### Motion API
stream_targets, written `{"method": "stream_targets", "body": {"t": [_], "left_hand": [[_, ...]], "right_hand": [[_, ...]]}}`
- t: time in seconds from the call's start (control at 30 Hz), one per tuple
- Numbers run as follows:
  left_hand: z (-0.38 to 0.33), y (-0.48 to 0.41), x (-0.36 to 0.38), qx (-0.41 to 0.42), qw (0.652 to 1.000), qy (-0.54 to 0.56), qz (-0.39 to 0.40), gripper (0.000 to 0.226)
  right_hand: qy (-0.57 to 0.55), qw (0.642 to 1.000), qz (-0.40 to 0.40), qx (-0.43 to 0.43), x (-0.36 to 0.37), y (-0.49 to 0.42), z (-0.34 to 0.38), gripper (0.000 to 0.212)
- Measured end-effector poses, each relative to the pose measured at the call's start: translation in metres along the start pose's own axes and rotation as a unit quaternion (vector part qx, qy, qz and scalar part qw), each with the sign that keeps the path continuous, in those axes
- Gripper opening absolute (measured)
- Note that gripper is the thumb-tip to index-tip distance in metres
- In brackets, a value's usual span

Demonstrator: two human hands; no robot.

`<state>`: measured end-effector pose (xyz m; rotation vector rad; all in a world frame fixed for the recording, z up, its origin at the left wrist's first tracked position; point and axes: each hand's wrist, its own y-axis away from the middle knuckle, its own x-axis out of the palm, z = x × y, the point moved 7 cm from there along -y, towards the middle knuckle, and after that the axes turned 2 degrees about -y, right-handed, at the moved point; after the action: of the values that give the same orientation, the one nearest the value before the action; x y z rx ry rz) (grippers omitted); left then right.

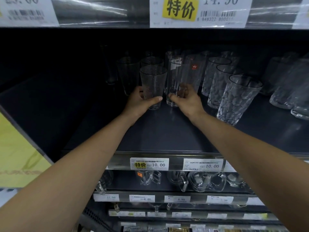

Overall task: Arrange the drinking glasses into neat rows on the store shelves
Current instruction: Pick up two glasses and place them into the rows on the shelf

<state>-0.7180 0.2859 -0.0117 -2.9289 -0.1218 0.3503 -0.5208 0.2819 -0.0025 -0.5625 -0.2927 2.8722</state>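
Observation:
Both my arms reach into a dark store shelf [167,136]. My left hand [139,102] grips the lower part of a tapered, dotted glass [153,81], thumb across its front. My right hand [187,99] grips the base of a tall straight glass [175,76] standing right beside it. Both glasses are upright with their bases at the shelf. Behind them stand more glasses, one with a red sticker [194,71].
A diagonal row of textured tumblers [237,97] runs along the right, with another group [291,87] at the far right. More dotted glasses [128,74] stand at the back left. Price labels [149,164] line the shelf's front edge; glass mugs [207,181] sit on the shelf below.

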Motion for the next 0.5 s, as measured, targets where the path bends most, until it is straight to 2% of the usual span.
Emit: {"method": "stream_targets", "body": {"t": [0.5], "left_hand": [[0.0047, -0.0041, -0.0001, 0.008, 1.0, -0.009, -0.009, 0.059]], "right_hand": [[-0.01, 1.0, -0.005, 0.001, 0.0024, -0.0039, -0.0056, 0.055]]}}
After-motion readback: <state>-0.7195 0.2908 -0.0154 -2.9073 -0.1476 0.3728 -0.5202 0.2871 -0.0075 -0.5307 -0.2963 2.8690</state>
